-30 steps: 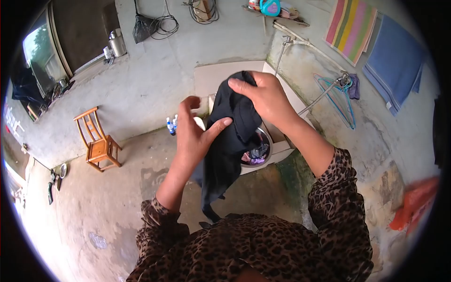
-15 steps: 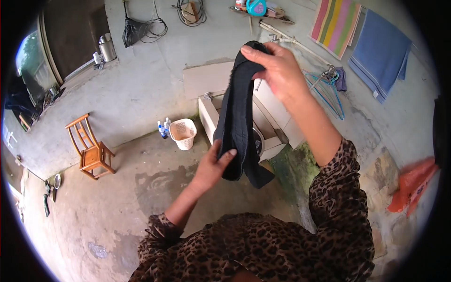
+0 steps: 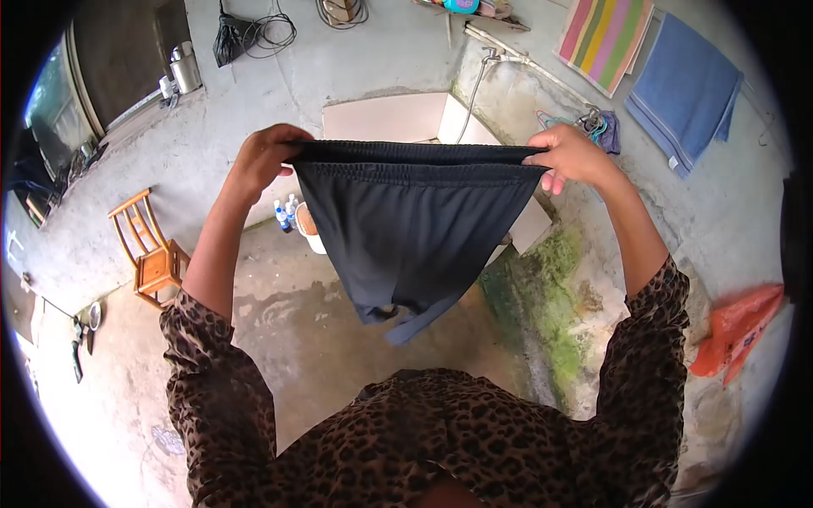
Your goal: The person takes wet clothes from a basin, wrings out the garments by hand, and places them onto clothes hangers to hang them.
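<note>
"So, how far is the black garment [image 3: 406, 224] opened?"
"Its waistband [image 3: 423, 175] is held stretched above the floor [image 3: 322, 364], both ends finger-pinched by the left hand [image 3: 271, 159] and right hand [image 3: 576, 157]; the lower part [image 3: 436, 292] is left hanging, unspread."

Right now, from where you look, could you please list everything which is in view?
Garment: 1, black, centre, stretched out
Striped towel: 1, multicoloured, hanging upper right
Plain towel: 1, blue, right of the striped towel
Small cloth: 1, purple, below the striped towel
Plastic bag: 1, red-orange, far right
Chair: 1, brown, left
Basket: 1, white, partly behind the garment
Bottles: at least 2, clear and blue, beside the basket
Metal container: 1, silver, upper left
Dark bundle: 1, black, hanging, upper left
Other small items: too unclear to count
Left hand, right hand: 2, bare, gripping the garment
Sleeves: 2, brown and black, lower left and right
</note>
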`<act>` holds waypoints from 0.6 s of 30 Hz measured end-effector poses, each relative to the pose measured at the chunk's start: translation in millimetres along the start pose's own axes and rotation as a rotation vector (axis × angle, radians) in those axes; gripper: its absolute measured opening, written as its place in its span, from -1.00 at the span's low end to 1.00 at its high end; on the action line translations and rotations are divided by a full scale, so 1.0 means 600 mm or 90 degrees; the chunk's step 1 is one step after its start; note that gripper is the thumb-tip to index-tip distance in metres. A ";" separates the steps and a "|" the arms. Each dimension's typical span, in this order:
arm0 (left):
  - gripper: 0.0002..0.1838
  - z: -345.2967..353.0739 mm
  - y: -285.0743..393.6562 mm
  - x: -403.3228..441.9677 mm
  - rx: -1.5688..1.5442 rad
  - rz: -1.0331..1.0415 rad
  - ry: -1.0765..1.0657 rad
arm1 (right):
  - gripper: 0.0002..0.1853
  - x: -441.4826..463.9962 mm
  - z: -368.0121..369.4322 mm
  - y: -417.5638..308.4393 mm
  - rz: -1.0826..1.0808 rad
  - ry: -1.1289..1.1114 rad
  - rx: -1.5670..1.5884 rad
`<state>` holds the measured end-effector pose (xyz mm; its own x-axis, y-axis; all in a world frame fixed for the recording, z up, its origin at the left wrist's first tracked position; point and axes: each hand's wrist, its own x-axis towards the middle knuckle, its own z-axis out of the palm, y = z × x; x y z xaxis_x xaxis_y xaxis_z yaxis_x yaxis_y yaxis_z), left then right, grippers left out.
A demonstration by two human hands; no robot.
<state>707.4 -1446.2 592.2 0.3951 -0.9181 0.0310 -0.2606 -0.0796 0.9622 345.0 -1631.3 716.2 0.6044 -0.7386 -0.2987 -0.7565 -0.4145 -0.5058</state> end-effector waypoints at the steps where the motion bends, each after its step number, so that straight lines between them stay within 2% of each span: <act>1: -0.73 0.005 0.007 0.009 -0.026 -0.008 -0.012 | -0.87 -0.001 -0.001 0.007 0.000 0.015 -0.011; 4: -0.72 0.009 0.031 0.032 0.039 -0.066 -0.025 | -0.81 0.032 -0.024 0.067 -0.167 0.012 -0.302; 7: -0.72 0.020 0.056 0.031 0.040 -0.032 -0.028 | -0.77 0.021 -0.011 0.073 -0.034 0.011 0.195; 11: -0.68 0.021 0.055 0.022 0.104 0.025 -0.067 | -0.67 0.002 -0.014 0.058 0.021 0.024 0.256; 14: -0.60 0.010 0.060 -0.002 0.154 0.087 -0.206 | -0.62 0.013 -0.011 0.069 -0.018 0.043 0.355; 15: -0.59 0.016 0.070 -0.015 0.168 0.051 -0.275 | -0.62 0.015 -0.009 0.067 -0.034 0.044 0.385; 16: -0.57 0.019 0.081 -0.043 0.044 -0.023 -0.385 | -0.63 0.020 -0.007 0.060 -0.052 0.044 0.415; 17: -0.57 0.024 0.080 -0.051 0.187 0.080 -0.496 | -0.63 0.026 -0.003 0.052 -0.070 0.044 0.447; 18: -0.53 0.041 0.119 -0.068 0.196 0.102 -0.652 | -0.65 0.031 0.000 0.043 -0.091 0.034 0.457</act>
<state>651.1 -1423.8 653.0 -0.5499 -0.8036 -0.2277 -0.5109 0.1080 0.8528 336.8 -1655.8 697.3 0.6583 -0.7357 -0.1591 -0.3095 -0.0720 -0.9482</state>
